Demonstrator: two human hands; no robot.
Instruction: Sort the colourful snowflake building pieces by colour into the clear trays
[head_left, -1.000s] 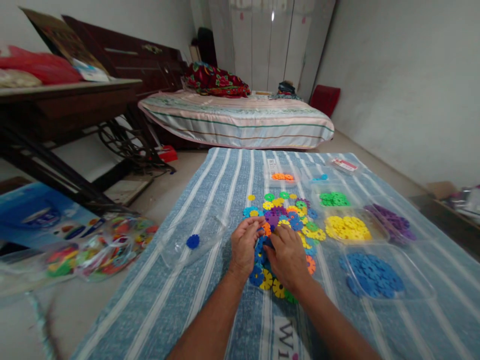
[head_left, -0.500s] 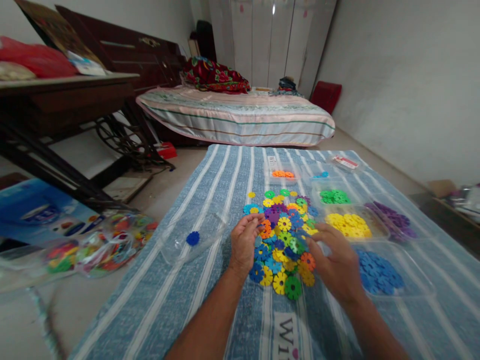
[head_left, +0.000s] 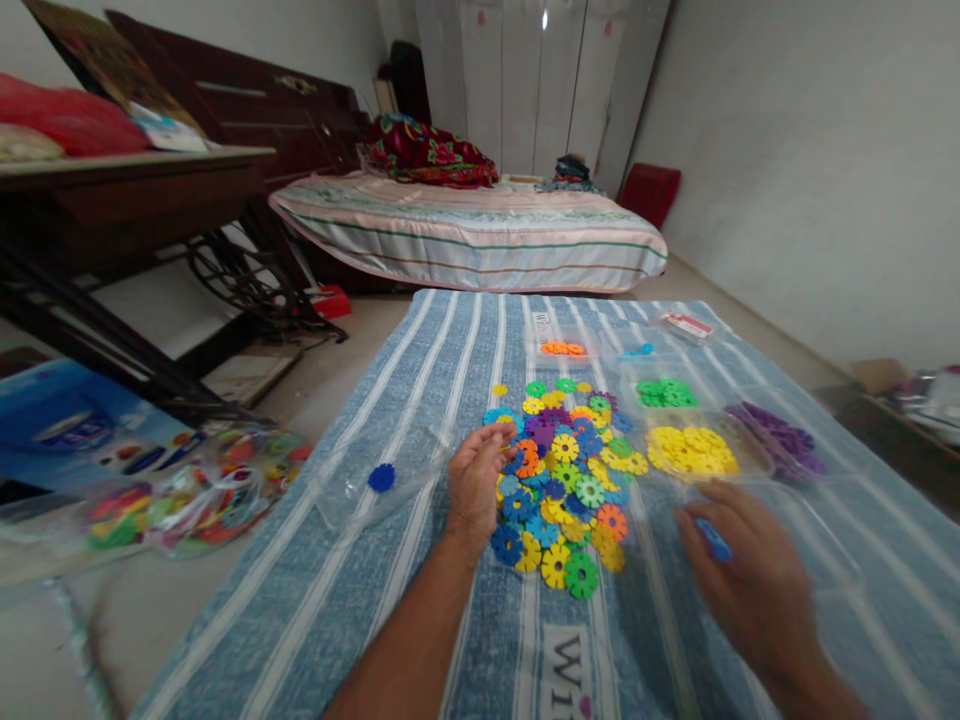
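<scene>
A heap of colourful flower-shaped plastic discs point(head_left: 565, 447) is spread on the striped blue cloth point(head_left: 360, 620). At the heap's left edge my left hand point(head_left: 476, 475) is closed, thumb and fingers pinched together. What it pinches, if anything, is too small to make out. My right hand point(head_left: 757, 580), slightly blurred, is over the clear box point(head_left: 840, 560) at the right and hides most of its inside. Between its thumb and fingers is a blue disc point(head_left: 714, 540). A dark blue disc point(head_left: 381, 478) lies on a clear plastic bag point(head_left: 337, 490) to the left.
Clear boxes hold yellow discs point(head_left: 694, 451), green discs point(head_left: 665, 393), purple discs point(head_left: 780, 440), orange discs point(head_left: 562, 349) and a few light blue ones point(head_left: 639, 350). Bags of coloured pieces point(head_left: 217, 490) sit left of the cloth. A bed point(head_left: 480, 240) stands beyond.
My right hand has moved from the heap's right side, right and nearer, to over the box of blue discs, with a blue disc in it. My left hand has barely shifted.
</scene>
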